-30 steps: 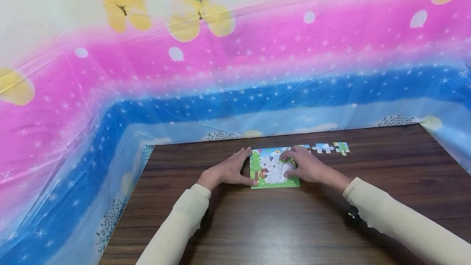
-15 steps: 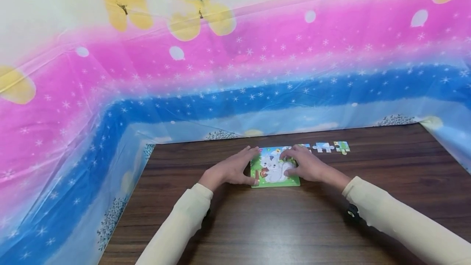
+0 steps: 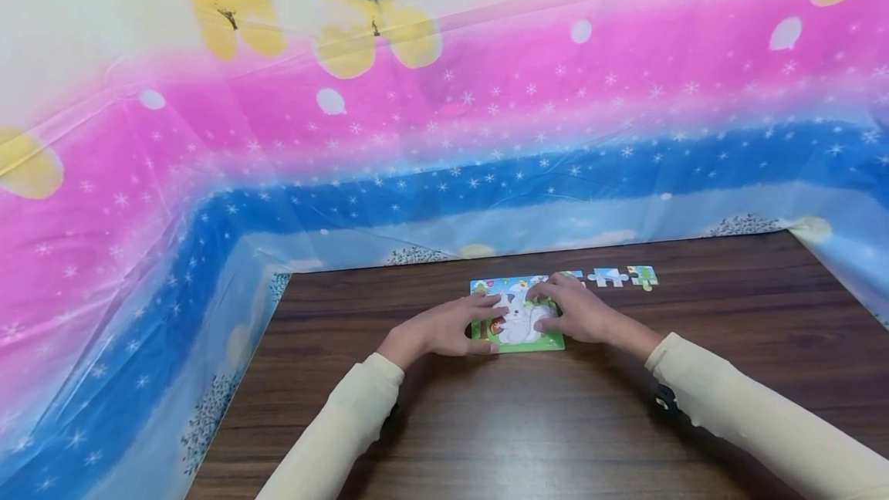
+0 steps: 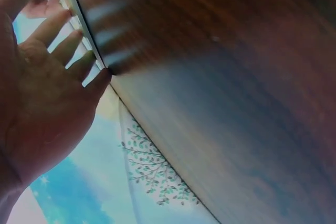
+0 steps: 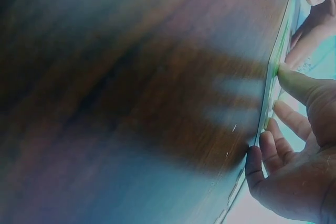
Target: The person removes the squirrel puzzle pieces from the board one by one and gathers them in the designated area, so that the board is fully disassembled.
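Note:
A square picture puzzle [image 3: 519,336] with a white squirrel on a green ground lies flat on the table. My left hand [image 3: 454,326] reaches over its left part, fingers fairly straight and spread, thumb by the lower edge. On the right part rests my right hand [image 3: 579,310], its fingers loosely bent and the fingertips on the picture. The puzzle appears edge-on in the left wrist view, with my left hand [image 4: 52,85] beside it. From the right wrist view, the thumb and fingertips of my right hand [image 5: 302,177] touch the board; no piece shows between them.
Beyond my right hand, loose jigsaw pieces lie in a row: a blue and white piece [image 3: 608,277], a green tree piece [image 3: 643,276] and a partly hidden piece [image 3: 573,274]. The brown wooden table [image 3: 528,430] meets a patterned cloth [image 3: 444,199] at the back and sides.
My left hand has slid right from the puzzle's left edge onto the picture, covering the tree and part of the squirrel. My right hand stays nearly where it was.

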Demonstrator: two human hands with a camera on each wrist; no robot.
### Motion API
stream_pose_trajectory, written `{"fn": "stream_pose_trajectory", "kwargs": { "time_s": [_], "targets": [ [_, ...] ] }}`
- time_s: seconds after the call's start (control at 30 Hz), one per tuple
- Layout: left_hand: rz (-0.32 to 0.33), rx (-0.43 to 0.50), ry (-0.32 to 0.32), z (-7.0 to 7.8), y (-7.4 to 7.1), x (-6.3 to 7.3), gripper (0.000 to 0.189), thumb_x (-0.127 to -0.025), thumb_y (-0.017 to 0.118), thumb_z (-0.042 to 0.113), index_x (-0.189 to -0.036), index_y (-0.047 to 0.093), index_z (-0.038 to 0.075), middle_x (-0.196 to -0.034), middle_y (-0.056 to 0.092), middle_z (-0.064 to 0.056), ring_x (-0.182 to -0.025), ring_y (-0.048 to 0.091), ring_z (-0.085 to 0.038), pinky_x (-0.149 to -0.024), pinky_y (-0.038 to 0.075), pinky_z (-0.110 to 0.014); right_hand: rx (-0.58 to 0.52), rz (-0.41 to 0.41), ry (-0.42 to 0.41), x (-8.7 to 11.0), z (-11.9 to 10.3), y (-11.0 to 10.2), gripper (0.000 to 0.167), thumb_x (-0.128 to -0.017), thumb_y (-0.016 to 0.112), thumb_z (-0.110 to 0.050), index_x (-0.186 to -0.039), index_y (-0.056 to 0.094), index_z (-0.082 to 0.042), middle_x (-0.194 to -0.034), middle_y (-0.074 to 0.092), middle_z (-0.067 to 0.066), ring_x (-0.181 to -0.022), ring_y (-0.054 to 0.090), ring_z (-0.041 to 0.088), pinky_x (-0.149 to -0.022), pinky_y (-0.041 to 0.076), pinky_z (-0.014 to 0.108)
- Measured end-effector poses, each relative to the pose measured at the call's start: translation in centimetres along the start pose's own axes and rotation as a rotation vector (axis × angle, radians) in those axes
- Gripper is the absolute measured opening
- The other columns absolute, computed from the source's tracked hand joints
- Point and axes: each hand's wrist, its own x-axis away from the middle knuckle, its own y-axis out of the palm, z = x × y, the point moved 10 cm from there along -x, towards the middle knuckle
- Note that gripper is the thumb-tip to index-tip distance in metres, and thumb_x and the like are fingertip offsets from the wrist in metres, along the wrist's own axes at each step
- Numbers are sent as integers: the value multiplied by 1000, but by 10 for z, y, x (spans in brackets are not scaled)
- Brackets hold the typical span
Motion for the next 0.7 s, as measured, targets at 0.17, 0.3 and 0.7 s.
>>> {"fn": "stream_pose_trajectory", "kwargs": {
  "time_s": [0.17, 0.3, 0.7],
  "targets": [
    [0, -41, -34, 1, 1, 3, 73, -102, 59, 58, -167, 32, 38, -179, 17, 13, -168, 11, -23, -131, 28, -55, -37, -38, -47, -2, -3, 1, 40, -98, 77, -20, -135, 66, -12, -122, 61, 12, -107, 57, 26, -86, 51, 45],
    [0, -44, -26, 4, 0, 2, 68, -105, 59, 53, -166, 33, 36, -179, 19, 11, -168, 14, -23, -130, 31, -55, -67, -120, -39, -6, 3, 2, 38, -101, 73, -14, -138, 64, -11, -128, 60, 14, -117, 60, 30, -96, 54, 52],
    [30, -150, 48, 7, -6, 0, 60, -109, 60, 40, -164, 37, 35, -177, 26, 5, -165, 24, -24, -130, 31, -52, -62, -216, -44, -7, 8, 1, 42, -102, 71, -14, -142, 63, -18, -134, 59, 13, -122, 62, 29, -100, 55, 52]
  ]
}}
